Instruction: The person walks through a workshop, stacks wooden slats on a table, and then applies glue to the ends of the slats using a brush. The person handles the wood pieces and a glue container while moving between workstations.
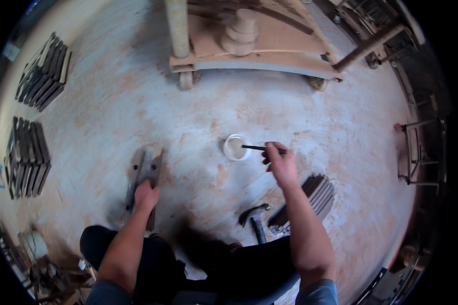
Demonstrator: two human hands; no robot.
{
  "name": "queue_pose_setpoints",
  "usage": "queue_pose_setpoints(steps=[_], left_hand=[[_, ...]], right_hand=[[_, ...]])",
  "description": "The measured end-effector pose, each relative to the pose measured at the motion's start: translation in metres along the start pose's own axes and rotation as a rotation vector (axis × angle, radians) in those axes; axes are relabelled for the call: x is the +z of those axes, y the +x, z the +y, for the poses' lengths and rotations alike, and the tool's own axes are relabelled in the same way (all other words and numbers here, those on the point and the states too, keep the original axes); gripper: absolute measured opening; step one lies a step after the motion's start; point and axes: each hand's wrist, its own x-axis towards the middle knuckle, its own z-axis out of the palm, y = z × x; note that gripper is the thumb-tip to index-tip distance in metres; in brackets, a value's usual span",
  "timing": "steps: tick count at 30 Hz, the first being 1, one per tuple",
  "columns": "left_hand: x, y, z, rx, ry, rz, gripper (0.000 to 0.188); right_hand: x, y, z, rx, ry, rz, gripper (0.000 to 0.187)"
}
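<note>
Wood strips and dust frame a worker seated low on a workshop floor [198, 112], dark-trousered knees at the near edge. A claw hammer [255, 217] lies just ahead of the knees, beside a loose stack of dark slats [310, 198] to the right. To the left, the left hand [145, 195] rests on the near end of a pair of grey wooden pieces [143, 173], fingers curled down over them. Farther out, the right hand [279, 161] pinches a thin dark stick [254, 148] between thumb and fingers, its tip reaching over the rim of a small white cup [236, 147] holding a pale liquid. The cup looks light — a sideways nudge from the stick could tip it and spill the contents across the floor. Beyond stands a wooden furniture frame [259, 56]; more slat stacks [30, 127] sit far left.
</note>
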Motion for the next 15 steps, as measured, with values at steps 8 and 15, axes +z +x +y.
queue_pose_setpoints(steps=[8,15], left_hand=[[0.052,-0.017,-0.012,-0.103,0.108,0.041,0.035],[0.046,-0.011,-0.016,-0.042,0.19,0.068,0.03]], right_hand=[[0.023,0.025,0.051,-0.06,-0.055,0.019,0.024],[0.027,0.029,0.05,0.162,0.09,0.022,0.03]])
